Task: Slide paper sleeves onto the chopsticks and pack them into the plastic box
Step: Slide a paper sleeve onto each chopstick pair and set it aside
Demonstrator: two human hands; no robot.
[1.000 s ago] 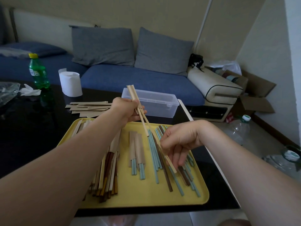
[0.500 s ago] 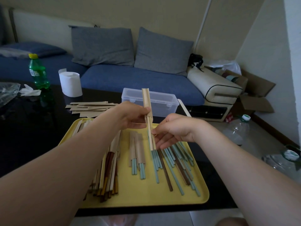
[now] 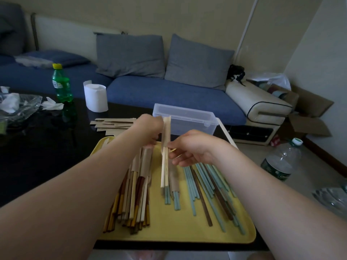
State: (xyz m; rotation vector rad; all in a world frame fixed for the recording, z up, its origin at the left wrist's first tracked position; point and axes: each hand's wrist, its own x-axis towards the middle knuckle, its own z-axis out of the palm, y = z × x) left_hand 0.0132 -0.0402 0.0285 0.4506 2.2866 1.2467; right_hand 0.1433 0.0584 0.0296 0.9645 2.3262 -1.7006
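The left hand (image 3: pixel 150 128) and right hand (image 3: pixel 189 147) were bare. The left forearm (image 3: pixel 84 184) and right forearm (image 3: pixel 262 194) were bare as well, uncovered right to the picture's edge, smooth and rounded. The left hand showed blurred, so its fingers could not be told apart.

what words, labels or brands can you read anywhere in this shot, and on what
No text is readable.
Green bottle on the table: pale label, print too small and blurred to read.
Large water bottle on the floor: green label with white marks, too blurred to read.
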